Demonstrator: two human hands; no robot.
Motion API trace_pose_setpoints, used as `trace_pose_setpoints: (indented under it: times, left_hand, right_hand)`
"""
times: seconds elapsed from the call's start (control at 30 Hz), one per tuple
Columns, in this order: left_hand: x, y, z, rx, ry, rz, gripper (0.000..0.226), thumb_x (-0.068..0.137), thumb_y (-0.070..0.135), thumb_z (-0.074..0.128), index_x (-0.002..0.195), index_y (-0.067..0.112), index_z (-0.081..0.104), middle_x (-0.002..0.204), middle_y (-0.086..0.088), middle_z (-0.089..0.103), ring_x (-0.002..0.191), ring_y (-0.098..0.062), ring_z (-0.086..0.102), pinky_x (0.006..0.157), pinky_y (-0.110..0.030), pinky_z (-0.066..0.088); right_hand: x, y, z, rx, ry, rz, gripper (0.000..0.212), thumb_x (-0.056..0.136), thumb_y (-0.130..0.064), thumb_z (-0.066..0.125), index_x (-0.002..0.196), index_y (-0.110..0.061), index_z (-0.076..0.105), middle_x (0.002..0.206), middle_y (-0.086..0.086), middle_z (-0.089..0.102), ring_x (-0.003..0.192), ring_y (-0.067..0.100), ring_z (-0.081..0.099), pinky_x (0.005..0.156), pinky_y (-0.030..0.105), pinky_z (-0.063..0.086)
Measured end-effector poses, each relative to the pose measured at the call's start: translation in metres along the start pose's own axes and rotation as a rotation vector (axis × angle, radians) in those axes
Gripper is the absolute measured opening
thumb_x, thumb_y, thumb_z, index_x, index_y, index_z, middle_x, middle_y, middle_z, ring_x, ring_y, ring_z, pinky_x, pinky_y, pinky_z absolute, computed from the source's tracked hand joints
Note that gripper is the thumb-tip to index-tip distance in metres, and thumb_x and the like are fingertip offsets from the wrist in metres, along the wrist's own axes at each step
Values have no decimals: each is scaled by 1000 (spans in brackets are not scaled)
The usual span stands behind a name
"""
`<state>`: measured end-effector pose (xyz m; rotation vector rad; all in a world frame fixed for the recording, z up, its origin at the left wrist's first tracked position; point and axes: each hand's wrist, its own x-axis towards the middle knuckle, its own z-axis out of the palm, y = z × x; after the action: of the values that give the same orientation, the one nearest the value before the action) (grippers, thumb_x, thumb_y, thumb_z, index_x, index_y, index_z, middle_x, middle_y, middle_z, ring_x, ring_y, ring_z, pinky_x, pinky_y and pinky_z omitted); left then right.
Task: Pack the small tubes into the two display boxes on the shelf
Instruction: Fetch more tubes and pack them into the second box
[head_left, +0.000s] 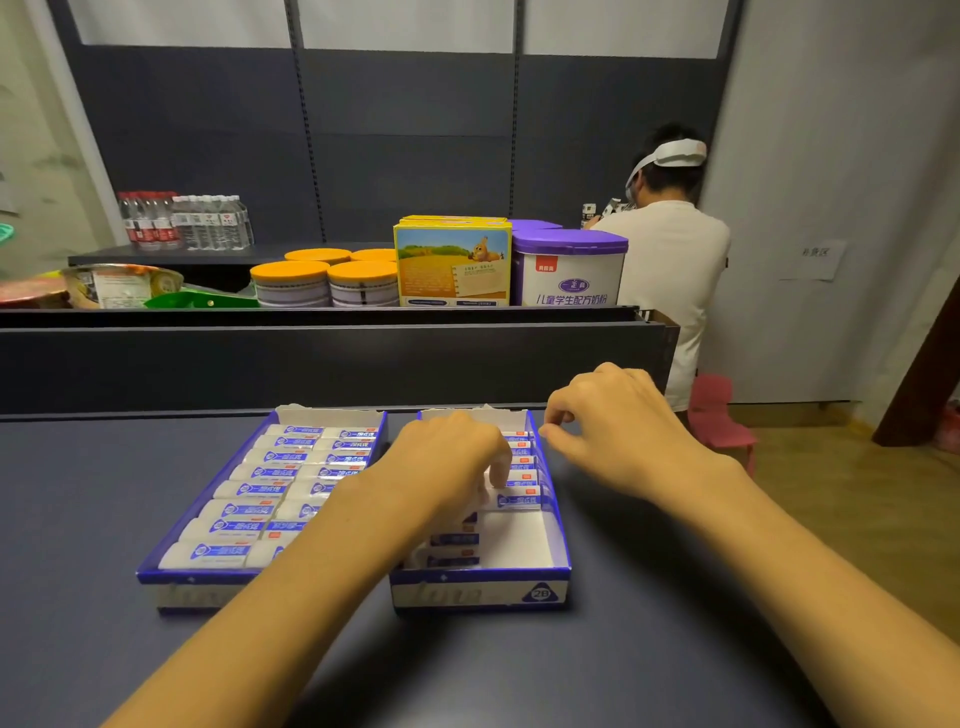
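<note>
Two blue-and-white display boxes stand side by side on the dark shelf. The left box (156, 564) is filled with rows of small white-and-blue tubes (260, 488). The right box (558, 519) holds tubes at its back and left, with a bare white floor at the front right. My left hand (447, 462) reaches into the right box, its fingers curled down over the left end of the nearest tube in the right-hand row (519, 500). My right hand (618, 421) hovers over that box's right wall, fingers loosely curled and holding nothing.
A raised dark ledge (332, 364) runs behind the boxes. Beyond it stand orange-lidded cans (291, 283), a yellow carton (452, 265), a purple-lidded tin (569, 270) and water bottles (184, 221). Another person (670, 260) stands at the back right near a pink stool (719, 415).
</note>
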<state>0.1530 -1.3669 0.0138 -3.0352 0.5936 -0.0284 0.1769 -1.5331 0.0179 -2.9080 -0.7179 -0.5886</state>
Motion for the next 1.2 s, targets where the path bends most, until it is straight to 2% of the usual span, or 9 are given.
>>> trace_pose_setpoints:
  times: [0.07, 0.27, 0.33, 0.47, 0.63, 0.77, 0.93, 1.07, 1.2]
  left_hand:
    - [2, 0, 0, -11, -36, 2, 29, 89, 19, 64, 118, 22, 62, 121, -3, 63, 107, -21, 60, 91, -32, 51]
    - [-2, -5, 0, -47, -4, 5, 18, 89, 20, 64, 106, 18, 71, 109, 0, 69, 92, -17, 64, 80, -23, 52]
    - [-7, -5, 0, -89, 38, -19, 17, 90, 19, 62, 105, 19, 70, 108, 1, 69, 91, -14, 63, 78, -22, 51]
    - [-20, -5, -8, -148, 154, -96, 25, 92, 24, 59, 117, 23, 63, 116, 4, 65, 101, -10, 61, 80, -19, 46]
    - [-45, -22, -15, -25, 330, -246, 24, 94, 34, 52, 117, 29, 58, 115, 4, 64, 102, -15, 58, 83, -30, 48]
    - [-85, -49, -11, 73, 361, -362, 24, 96, 33, 49, 119, 32, 55, 118, 7, 61, 109, -17, 53, 82, -30, 41]
    - [-154, -95, -10, 54, 397, -474, 24, 94, 34, 49, 117, 32, 58, 119, 7, 61, 109, -16, 55, 86, -33, 47]
    - [-220, -144, -3, 86, 432, -542, 24, 94, 34, 48, 116, 31, 59, 118, 6, 61, 111, -20, 54, 88, -33, 45]
    - [-296, -207, 5, 119, 452, -596, 24, 94, 35, 48, 115, 31, 59, 115, 7, 61, 110, -20, 54, 84, -33, 42]
  right_hand:
    - [-1, 3, 0, 5, 1, -6, 25, 94, -38, 51, 107, -23, 67, 105, -3, 66, 102, 13, 52, 86, 28, 38]
    - [-5, 11, -4, 5, -11, -12, 27, 94, -40, 51, 106, -23, 68, 105, -3, 67, 104, 15, 53, 90, 33, 45]
    - [-5, 14, -5, 9, -5, -27, 26, 94, -39, 51, 105, -23, 68, 104, -3, 67, 103, 16, 53, 89, 33, 45]
    - [3, 13, -9, 33, -7, -66, 23, 93, -36, 53, 104, -23, 67, 101, -3, 67, 99, 15, 54, 86, 33, 47]
    - [20, -11, -15, 96, 28, -161, 19, 93, -33, 55, 100, -20, 68, 94, -1, 67, 91, 15, 57, 82, 33, 49]
    - [24, -58, -17, 148, 77, -247, 21, 93, -33, 53, 104, -21, 66, 97, 0, 67, 95, 19, 56, 82, 36, 48]
    - [28, -142, -12, 162, 66, -344, 24, 93, -35, 50, 110, -23, 63, 104, 1, 65, 102, 21, 53, 85, 38, 47]
    - [33, -227, -10, 196, 81, -417, 25, 94, -36, 48, 109, -21, 62, 103, 1, 65, 100, 22, 53, 81, 37, 48]
    - [34, -326, -4, 222, 105, -437, 26, 92, -35, 50, 108, -19, 62, 105, 3, 64, 102, 24, 54, 83, 41, 50]
